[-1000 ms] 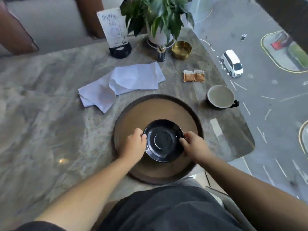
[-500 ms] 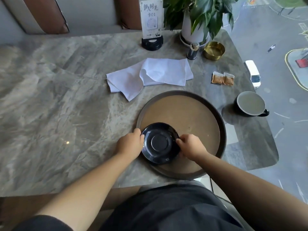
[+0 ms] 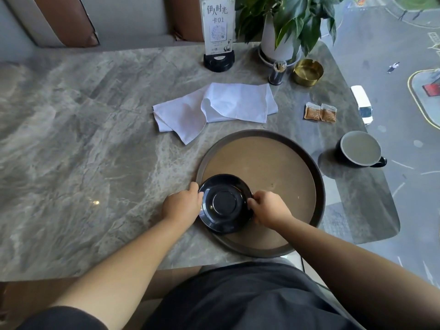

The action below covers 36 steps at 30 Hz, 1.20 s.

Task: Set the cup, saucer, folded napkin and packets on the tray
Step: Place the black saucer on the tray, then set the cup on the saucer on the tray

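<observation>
A black saucer (image 3: 225,203) lies at the near left of the round brown tray (image 3: 273,163), partly over the tray's left rim. My left hand (image 3: 182,206) grips its left edge and my right hand (image 3: 269,208) grips its right edge. A white cloth napkin (image 3: 214,108) lies loosely spread on the marble table beyond the tray. Two brown packets (image 3: 321,112) lie side by side to the far right. A dark cup (image 3: 360,148) with a pale inside stands on the table right of the tray, handle pointing right.
At the table's back edge stand a sign holder (image 3: 218,32), a potted plant (image 3: 285,27), a toothpick jar (image 3: 276,73) and a brass bowl (image 3: 307,72). The table's right edge (image 3: 381,186) runs along a window over a street.
The saucer, held by both hands, has shifted from the tray's middle front toward its left rim. The view has swung left, so everything sits further right in the frame.
</observation>
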### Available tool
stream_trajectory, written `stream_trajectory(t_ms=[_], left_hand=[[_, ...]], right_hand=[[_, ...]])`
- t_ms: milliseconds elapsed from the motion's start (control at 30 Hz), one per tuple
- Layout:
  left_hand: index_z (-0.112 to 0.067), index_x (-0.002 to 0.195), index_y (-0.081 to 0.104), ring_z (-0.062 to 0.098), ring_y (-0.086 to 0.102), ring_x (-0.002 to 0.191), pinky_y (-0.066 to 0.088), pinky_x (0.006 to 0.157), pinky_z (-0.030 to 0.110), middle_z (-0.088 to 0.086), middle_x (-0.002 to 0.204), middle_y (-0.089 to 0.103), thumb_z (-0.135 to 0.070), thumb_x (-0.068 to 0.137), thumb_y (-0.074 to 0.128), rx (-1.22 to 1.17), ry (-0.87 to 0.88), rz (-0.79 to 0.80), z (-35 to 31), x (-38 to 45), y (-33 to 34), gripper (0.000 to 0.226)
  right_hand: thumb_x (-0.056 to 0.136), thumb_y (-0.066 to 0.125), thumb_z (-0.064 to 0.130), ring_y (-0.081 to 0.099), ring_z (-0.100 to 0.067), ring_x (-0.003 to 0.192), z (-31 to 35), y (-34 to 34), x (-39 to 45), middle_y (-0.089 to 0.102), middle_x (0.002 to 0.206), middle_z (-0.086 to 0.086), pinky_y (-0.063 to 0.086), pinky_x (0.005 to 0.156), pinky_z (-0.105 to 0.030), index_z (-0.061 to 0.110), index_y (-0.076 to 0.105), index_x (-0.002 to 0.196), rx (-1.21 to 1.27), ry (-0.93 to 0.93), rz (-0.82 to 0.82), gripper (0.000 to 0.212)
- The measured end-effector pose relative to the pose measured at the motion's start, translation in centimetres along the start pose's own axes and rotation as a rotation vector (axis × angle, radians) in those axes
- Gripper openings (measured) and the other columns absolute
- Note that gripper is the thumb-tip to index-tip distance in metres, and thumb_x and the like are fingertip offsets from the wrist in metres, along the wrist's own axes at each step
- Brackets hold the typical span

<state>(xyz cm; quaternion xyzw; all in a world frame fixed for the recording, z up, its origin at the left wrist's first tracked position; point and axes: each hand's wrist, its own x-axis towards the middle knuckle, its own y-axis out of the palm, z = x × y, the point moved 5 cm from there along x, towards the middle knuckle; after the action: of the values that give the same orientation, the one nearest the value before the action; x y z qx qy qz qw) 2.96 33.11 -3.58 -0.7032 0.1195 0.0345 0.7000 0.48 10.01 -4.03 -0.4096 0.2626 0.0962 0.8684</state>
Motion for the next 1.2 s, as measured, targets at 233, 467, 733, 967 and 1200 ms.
stream_trajectory(t_ms=[233,467,733,967,1200], left_hand=[[-0.011,0.097,0.046,0.036,0.061,0.063,0.036,0.054,0.035,0.011,0.074,0.068,-0.038,0.096,0.042,-0.077,0.009,-0.070,0.2,0.0,-0.8,0.028],[-0.012,0.085,0.060,0.031,0.058,0.073,0.042,0.065,0.039,0.006,0.079,0.063,-0.029,0.088,0.054,-0.105,0.161,-0.272,-2.6,1.0,-4.3,0.018],[-0.013,0.108,0.060,0.028,0.059,0.097,0.047,0.081,0.042,0.005,0.108,0.065,-0.037,0.083,0.053,-0.145,0.544,-0.285,-13.8,2.7,-6.2,0.035],[-0.010,0.125,0.053,0.028,0.050,0.117,0.038,0.095,0.043,0.007,0.127,0.058,-0.042,0.088,0.052,-0.148,0.709,-0.177,-22.4,4.4,-6.7,0.049],[-0.012,0.128,0.049,0.026,0.045,0.122,0.033,0.098,0.040,0.006,0.131,0.054,-0.048,0.088,0.050,-0.113,0.798,-0.130,-29.3,5.6,-6.8,0.054]], right_hand=[[0.091,0.049,0.044,0.065,-0.024,0.066,-0.7,-0.4,-0.3,0.067,0.069,-0.001,0.053,0.065,-0.034,0.018,0.063,0.085,0.035,-0.004,-0.025,0.030],[0.092,0.047,0.044,0.062,-0.022,0.082,-1.8,-4.0,-1.4,0.064,0.088,-0.001,0.050,0.068,-0.036,0.020,0.067,0.091,-0.142,-0.127,-0.246,0.031],[0.089,0.059,0.038,0.048,-0.033,0.123,-4.4,-8.3,-4.7,0.053,0.134,-0.013,0.040,0.100,-0.046,0.010,0.058,0.125,-0.357,-0.189,-0.511,0.046],[0.089,0.056,0.043,0.045,-0.035,0.127,-9.7,-12.4,-7.1,0.048,0.141,-0.014,0.037,0.103,-0.047,0.010,0.048,0.134,-0.309,0.011,-0.615,0.056],[0.087,0.060,0.042,0.050,-0.036,0.122,-14.8,-16.5,-7.3,0.052,0.136,-0.016,0.042,0.098,-0.047,0.007,0.050,0.131,-0.269,0.126,-0.680,0.058]])
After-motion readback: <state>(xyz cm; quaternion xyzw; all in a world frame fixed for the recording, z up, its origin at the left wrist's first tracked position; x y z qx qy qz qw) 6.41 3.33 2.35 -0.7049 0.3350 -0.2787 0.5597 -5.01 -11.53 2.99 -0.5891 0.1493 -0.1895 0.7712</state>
